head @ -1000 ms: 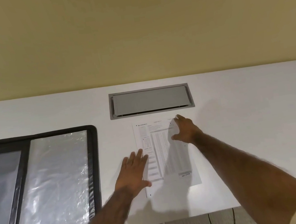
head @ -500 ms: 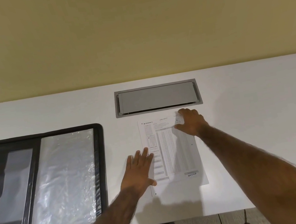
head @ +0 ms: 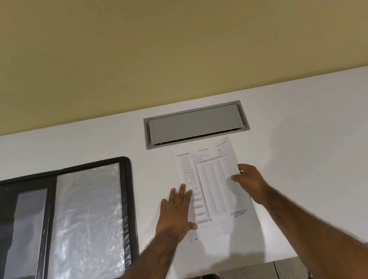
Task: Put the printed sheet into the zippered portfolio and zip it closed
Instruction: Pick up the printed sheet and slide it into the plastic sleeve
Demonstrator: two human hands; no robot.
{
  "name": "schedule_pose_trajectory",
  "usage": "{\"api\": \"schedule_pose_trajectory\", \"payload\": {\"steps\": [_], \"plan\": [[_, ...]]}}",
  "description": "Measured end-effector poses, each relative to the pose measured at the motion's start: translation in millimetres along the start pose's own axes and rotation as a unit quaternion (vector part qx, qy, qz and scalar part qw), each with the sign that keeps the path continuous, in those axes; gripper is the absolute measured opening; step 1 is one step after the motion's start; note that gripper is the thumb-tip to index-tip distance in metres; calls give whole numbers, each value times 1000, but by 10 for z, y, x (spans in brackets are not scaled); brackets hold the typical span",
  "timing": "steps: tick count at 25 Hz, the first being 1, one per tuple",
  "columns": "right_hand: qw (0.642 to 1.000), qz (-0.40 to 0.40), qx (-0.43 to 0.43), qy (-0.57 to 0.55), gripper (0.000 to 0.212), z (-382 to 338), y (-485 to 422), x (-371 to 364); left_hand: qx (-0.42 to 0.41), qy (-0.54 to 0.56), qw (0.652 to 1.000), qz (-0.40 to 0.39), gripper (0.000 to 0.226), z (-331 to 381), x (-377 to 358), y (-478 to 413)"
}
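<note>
Head view: two bare forearms reach from the near edge over a plain white table top (head: 315, 166).
Printed sheet: a white paper sheet printed with fine grey grids and columns (head: 214, 182) lies flat on the table near the middle, long side running away from the person. It is just in front of a grey rectangular hatch cover (head: 195, 124) set into the table.
Left hand: the left hand (head: 177, 210) lies palm down with its fingers (head: 182, 191) straight and close together. It holds nothing.
Sheet and left fingers: the fingertips overlap the sheet's left edge about halfway along. The thumb touches the paper lower down, and the palm sits on the table just beside that edge.
Right hand: the right hand (head: 251, 183) is at the sheet's right edge, about halfway along, with its fingers bent.
Sheet and right fingers: two fingertips lie over the paper just inside the edge. I cannot tell whether they pinch the edge or only rest on it.
Portfolio: a black fabric zippered portfolio (head: 130, 196) lies open and flat at the table's left, apart from the sheet and the left hand.
Portfolio inside: a crinkled clear plastic sleeve (head: 88, 226) fills its right half.
Backdrop: a plain yellow wall (head: 161, 34) rises behind the table.
</note>
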State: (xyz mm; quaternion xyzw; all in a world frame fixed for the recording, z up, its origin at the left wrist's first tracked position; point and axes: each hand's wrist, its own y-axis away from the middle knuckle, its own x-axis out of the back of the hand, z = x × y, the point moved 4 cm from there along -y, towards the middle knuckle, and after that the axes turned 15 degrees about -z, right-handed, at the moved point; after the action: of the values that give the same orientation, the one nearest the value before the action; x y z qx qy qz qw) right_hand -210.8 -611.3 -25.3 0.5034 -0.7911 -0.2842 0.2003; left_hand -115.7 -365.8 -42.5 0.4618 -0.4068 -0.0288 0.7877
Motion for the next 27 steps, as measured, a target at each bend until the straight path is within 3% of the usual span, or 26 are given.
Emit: {"api": "schedule_pose_trajectory", "payload": {"steps": [2, 4, 6, 8, 9, 11, 14, 18, 27], "plan": [[1000, -5, 0, 20, 27, -27, 87, -28, -25, 59, 998, 17, 107, 23, 45, 5], [1000, -6, 23, 0, 27, -159, 205, -27, -50, 281, 955, 82, 102, 28, 211, 62], [998, -30, 51, -21, 29, -325, 326, -9, -23, 529, 841, 113, 109, -61, 380, 81], [993, -67, 90, -46, 33, -492, 462, 9, -70, 679, 728, 66, 97, -129, 542, 69], [990, -80, 107, -55, 35, -579, 522, 19, -125, 714, 688, 32, 82, -119, 657, 73], [987, -82, 132, -48, 35, -735, 617, 37, -220, 729, 648, -8, 55, -36, 923, 160], [987, -66, 149, -6, 36, -886, 733, 0, -259, 698, 667, 40, 38, 141, 1248, 345], [981, -37, 188, -15, 42, -946, 822, -113, -220, 662, 702, 142, 24, 302, 1444, 549], [978, 16, 204, -48, 45, -921, 886, -147, -220, 658, 703, 158, 26, 402, 1379, 712]]}}
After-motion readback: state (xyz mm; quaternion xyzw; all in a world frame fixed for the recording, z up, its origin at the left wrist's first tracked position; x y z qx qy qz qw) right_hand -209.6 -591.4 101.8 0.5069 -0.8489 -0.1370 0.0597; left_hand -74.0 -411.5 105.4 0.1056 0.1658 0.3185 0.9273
